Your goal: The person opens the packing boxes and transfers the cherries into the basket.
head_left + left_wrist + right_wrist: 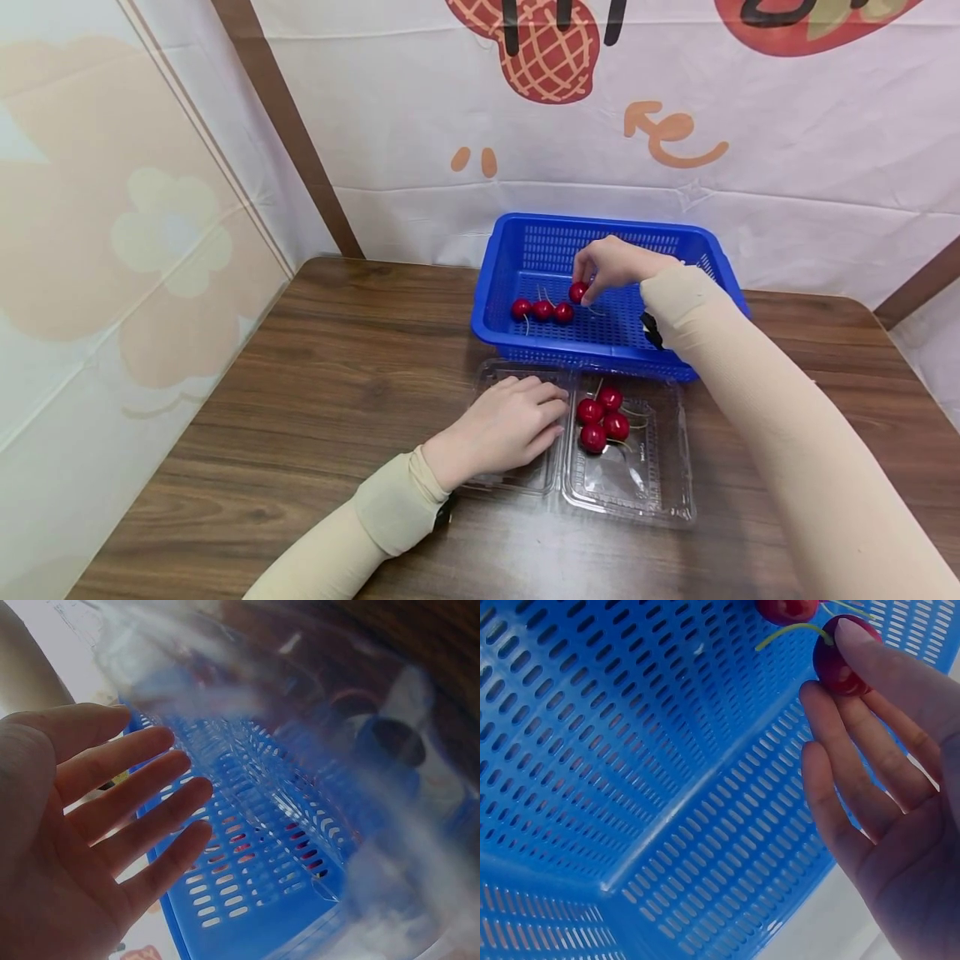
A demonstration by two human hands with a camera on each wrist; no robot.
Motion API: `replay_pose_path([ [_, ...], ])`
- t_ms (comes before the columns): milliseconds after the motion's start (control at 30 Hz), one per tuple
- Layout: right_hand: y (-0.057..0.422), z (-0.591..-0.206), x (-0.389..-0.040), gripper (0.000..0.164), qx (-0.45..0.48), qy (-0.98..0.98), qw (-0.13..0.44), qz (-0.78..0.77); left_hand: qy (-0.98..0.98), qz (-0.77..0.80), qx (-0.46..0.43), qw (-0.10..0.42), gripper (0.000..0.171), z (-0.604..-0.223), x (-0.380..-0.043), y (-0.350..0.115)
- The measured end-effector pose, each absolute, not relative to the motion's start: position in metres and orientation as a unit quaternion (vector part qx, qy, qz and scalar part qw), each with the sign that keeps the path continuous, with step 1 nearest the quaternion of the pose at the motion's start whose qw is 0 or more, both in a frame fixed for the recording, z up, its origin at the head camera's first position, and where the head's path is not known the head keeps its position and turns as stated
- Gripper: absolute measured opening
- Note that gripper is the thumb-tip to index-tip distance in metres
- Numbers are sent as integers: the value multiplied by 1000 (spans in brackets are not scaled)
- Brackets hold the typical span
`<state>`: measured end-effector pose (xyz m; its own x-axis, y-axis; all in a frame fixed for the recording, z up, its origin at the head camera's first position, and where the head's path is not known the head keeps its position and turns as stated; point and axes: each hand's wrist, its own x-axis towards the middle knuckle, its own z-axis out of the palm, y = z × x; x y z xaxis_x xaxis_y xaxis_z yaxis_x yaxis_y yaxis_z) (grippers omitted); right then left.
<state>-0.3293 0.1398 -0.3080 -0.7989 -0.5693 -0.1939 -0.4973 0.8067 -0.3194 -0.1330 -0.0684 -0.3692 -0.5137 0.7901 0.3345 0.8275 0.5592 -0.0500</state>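
My right hand reaches into a blue perforated basket and pinches a red cherry between thumb and fingers; its green stem sticks out to the left in the right wrist view. Several more cherries lie on the basket floor, left of that hand. My left hand is over the left half of an open clear plastic clamshell box, fingers extended, as the left wrist view also shows. In the box's right half sits a cluster of several cherries with stems.
The box stands directly in front of the basket on a brown wood-grain table. Behind the basket hangs a pale printed cloth, and another printed panel rises along the left side.
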Motion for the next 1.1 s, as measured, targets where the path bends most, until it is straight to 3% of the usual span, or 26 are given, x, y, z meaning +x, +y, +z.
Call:
replay_pose_path([
  [1100, 138, -327, -334, 30, -234, 943, 212, -105, -870, -52, -465, 156, 24, -369, -133, -70],
])
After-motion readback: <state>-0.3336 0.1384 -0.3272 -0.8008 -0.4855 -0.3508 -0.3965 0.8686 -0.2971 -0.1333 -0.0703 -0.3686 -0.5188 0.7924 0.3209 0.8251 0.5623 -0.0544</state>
